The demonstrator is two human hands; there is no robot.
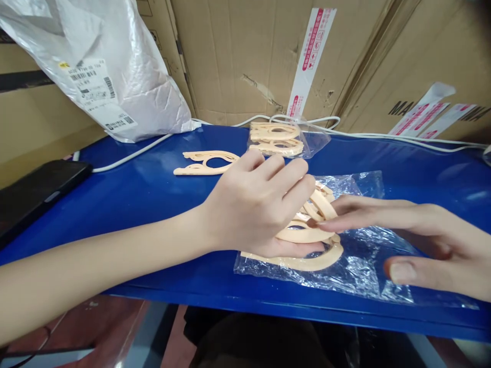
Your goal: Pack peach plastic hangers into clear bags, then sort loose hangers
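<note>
My left hand (257, 204) reaches across from the left and grips a stack of peach-coloured curved plastic pieces (314, 240) at the mouth of a clear plastic bag (360, 255) on the blue table (153, 204). My right hand (414, 235) lies on the bag, fingers stretched out flat, fingertips touching the stack. One loose peach piece (205, 162) lies farther back on the table. A second clear bag filled with peach pieces (278, 139) lies behind it.
A white plastic mailer bag with labels (103, 71) leans at the back left. Cardboard boxes (249, 56) form a wall behind the table. A white cable (383, 135) runs along the back edge. A black phone (34, 191) lies at the left.
</note>
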